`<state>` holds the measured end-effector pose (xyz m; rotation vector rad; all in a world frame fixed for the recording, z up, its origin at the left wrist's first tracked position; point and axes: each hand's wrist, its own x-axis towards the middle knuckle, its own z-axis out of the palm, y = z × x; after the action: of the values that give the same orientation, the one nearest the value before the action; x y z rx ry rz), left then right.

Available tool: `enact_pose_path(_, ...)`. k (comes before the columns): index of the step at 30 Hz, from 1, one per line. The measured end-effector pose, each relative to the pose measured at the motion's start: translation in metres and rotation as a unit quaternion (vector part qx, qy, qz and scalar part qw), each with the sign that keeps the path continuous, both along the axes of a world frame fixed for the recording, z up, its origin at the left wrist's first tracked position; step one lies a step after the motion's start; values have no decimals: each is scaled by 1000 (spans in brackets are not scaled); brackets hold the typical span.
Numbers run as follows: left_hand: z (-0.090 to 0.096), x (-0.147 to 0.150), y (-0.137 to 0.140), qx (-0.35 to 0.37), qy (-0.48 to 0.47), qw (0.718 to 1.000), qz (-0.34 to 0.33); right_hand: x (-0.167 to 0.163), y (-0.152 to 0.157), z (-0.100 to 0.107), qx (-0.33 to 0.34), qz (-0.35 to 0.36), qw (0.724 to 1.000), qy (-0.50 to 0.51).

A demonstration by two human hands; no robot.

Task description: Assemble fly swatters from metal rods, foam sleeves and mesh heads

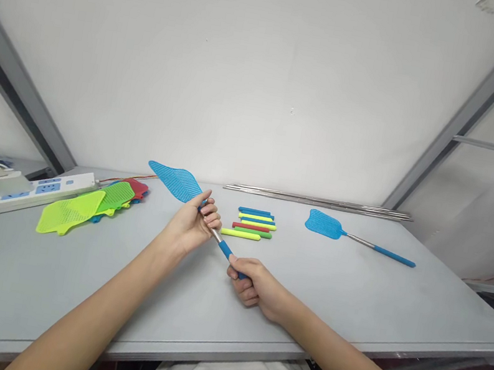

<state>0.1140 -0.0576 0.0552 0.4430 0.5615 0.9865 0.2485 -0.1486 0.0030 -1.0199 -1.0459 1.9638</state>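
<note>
A blue fly swatter is held at a slant above the near part of the table, its mesh head up to the left. My left hand is closed around the top of its metal rod, just below the head. Lower down, my right hand grips the blue handle, whose end is partly hidden by the fingers. Beyond my hands lie several loose handle sleeves in blue, yellow, red and green. Another blue fly swatter, complete with rod and handle, rests on the table to the right.
Yellow, green and red swatter heads overlap at the left. Behind them is a white power strip with a plug in it. Long thin metal rods lie along the wall. The grey table has its front edge close to me.
</note>
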Motion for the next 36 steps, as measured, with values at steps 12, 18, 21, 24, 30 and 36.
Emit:
enact_pose_path(12, -13, 9, -6, 10, -5, 999, 39, -6, 0, -10, 18, 0, 1000, -21)
enact_pose_path(18, -28, 17, -6, -12, -1, 994, 108, -1, 1, -7, -8, 15, 999, -33)
enact_pose_path(21, -33, 20, -7, -16, -2, 991, 135, 3, 2, -5, -21, 27, 999, -38)
enact_pose_path(24, -34, 22, -9, -18, -1, 988, 155, 5, 3, -4, -25, 36, 998, -39)
enact_pose_path(30, -33, 23, -14, -17, 2, 984, 179, 5, 4, -4, -20, 44, 998, -43)
enact_pose_path(36, -38, 26, -14, -25, -3, 982, 185, 8, 3, -4, -34, 52, 997, -43)
